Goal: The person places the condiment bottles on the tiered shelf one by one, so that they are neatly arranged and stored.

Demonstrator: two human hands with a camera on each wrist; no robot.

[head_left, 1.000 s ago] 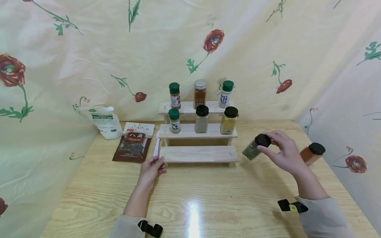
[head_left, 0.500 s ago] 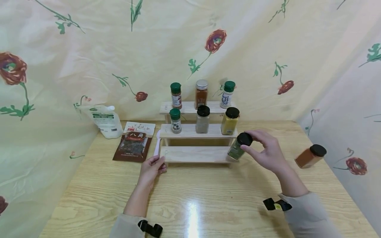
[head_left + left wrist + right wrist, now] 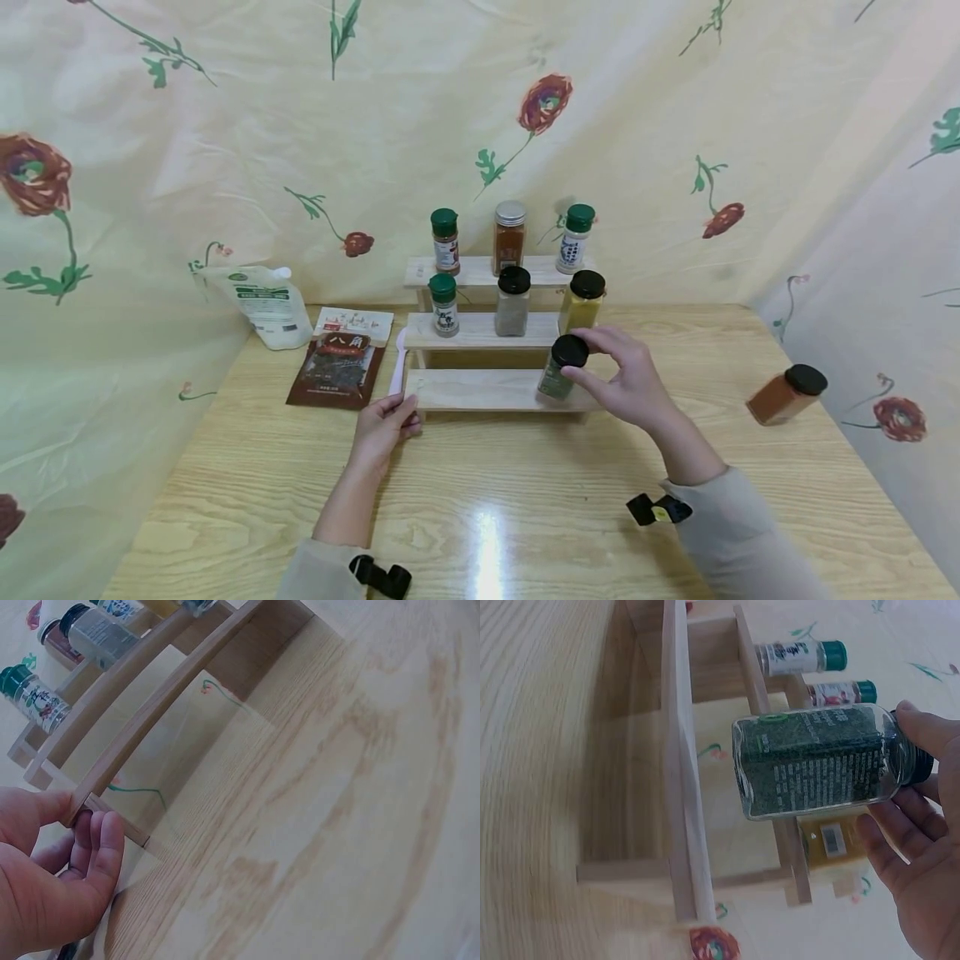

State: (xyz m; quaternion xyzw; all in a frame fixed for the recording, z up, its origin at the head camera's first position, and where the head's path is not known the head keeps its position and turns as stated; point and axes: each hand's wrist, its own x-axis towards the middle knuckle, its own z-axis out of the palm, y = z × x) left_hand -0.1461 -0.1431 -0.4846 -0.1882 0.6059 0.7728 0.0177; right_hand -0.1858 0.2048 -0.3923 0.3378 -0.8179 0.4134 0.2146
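My right hand (image 3: 630,385) pinches the black cap of a glass spice jar (image 3: 556,380) filled with dried green herbs. The jar is tilted over the right part of the lowest step of a three-tier wooden spice rack (image 3: 480,388). In the right wrist view the printed label of the jar (image 3: 810,765) faces the camera, its base close above the front board. My left hand (image 3: 380,435) grips the left end of that lowest step; in the left wrist view the thumb lies over the board and the curled fingers (image 3: 105,851) are under it.
Three jars stand on the top tier and three on the middle one, including a yellow spice jar (image 3: 580,307). A black-capped jar of reddish-brown spice (image 3: 780,397) leans at the right. To the left are a brown spice packet (image 3: 339,367), a white pouch (image 3: 272,310) and a pale spoon (image 3: 397,367).
My right hand has carried the green herb jar leftward from beside the rack to over its lowest step. The left hand has stayed on the rack's end.
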